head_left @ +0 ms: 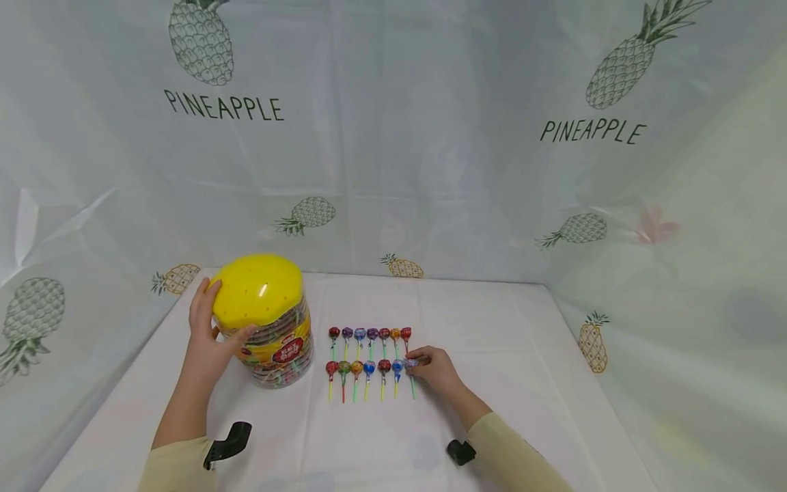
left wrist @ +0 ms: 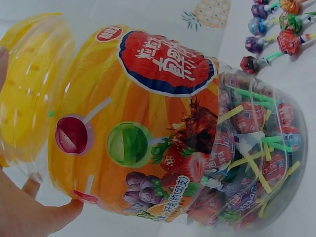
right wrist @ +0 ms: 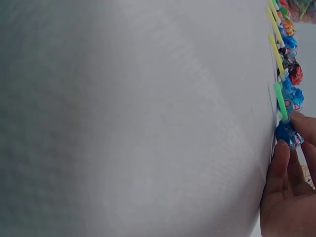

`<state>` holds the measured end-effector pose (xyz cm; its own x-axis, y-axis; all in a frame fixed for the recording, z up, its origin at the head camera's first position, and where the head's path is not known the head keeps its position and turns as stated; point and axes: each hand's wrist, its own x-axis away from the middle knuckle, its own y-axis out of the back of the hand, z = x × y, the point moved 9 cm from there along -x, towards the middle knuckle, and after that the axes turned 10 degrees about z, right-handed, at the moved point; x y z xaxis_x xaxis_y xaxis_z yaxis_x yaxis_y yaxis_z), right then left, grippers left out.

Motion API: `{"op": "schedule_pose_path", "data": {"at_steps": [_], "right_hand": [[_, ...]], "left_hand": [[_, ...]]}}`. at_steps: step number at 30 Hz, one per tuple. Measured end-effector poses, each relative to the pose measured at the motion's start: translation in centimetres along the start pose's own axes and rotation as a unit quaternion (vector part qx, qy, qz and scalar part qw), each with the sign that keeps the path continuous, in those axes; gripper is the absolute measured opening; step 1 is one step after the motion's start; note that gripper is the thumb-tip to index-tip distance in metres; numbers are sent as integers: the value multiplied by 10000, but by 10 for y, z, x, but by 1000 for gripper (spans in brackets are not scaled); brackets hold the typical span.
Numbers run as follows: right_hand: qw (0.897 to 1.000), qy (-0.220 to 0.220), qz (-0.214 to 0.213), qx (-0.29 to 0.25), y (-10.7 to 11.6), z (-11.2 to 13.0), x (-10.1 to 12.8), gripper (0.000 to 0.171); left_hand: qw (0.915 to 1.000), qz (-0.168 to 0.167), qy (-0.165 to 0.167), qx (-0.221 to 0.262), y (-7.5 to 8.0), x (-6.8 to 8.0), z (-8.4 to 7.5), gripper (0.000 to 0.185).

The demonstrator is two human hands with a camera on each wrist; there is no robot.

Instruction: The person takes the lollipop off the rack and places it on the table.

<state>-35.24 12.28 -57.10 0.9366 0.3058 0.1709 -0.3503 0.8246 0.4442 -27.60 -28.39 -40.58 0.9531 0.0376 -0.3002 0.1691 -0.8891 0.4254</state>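
Observation:
A clear plastic jar (head_left: 275, 342) with a yellow lid (head_left: 258, 290) stands on the table, full of wrapped lollipops (left wrist: 252, 148). My left hand (head_left: 209, 328) grips the jar by its lid and upper side, thumb in front, fingers behind. To its right, two rows of lollipops (head_left: 369, 335) lie side by side with sticks pointing toward me. My right hand (head_left: 430, 365) pinches the blue-wrapped lollipop (right wrist: 288, 134) at the right end of the near row (head_left: 369, 372), against the table. Its green stick (right wrist: 280, 101) lies flat on the cloth.
A white cloth covers the table (head_left: 492, 383). A pineapple-print sheet (head_left: 393, 137) hangs behind and along both sides. The jar's orange label (left wrist: 148, 138) shows fruit and lollipop pictures. Black wrist mounts (head_left: 227, 443) sit at both sleeves.

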Motion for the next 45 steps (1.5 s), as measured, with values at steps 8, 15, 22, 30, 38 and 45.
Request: {"op": "schedule_pose_path", "data": {"at_steps": [8, 15, 22, 30, 38, 45], "right_hand": [[10000, -38, -46, -8, 1, 1, 1, 19], [9999, -110, -75, -21, 3, 0, 4, 21], [9999, -119, -50, -49, 2, 1, 6, 23], [9997, -221, -68, -50, 2, -2, 4, 26], [9991, -433, 15, 26, 8, -3, 6, 28], [9988, -280, -197, 346, 36, 20, 21, 31]], "left_hand": [[9999, -37, -22, 129, -1, -4, -1, 91], [9995, -58, 152, 260, -3, -4, 1, 93], [9996, -45, 110, 273, -4, -3, 0, 93], [9997, -2, 48, 241, -4, -4, 0, 93], [9999, 66, 90, 6, -1, -4, -1, 102], [9990, 97, -69, -432, 10, 3, -10, 104]]}}
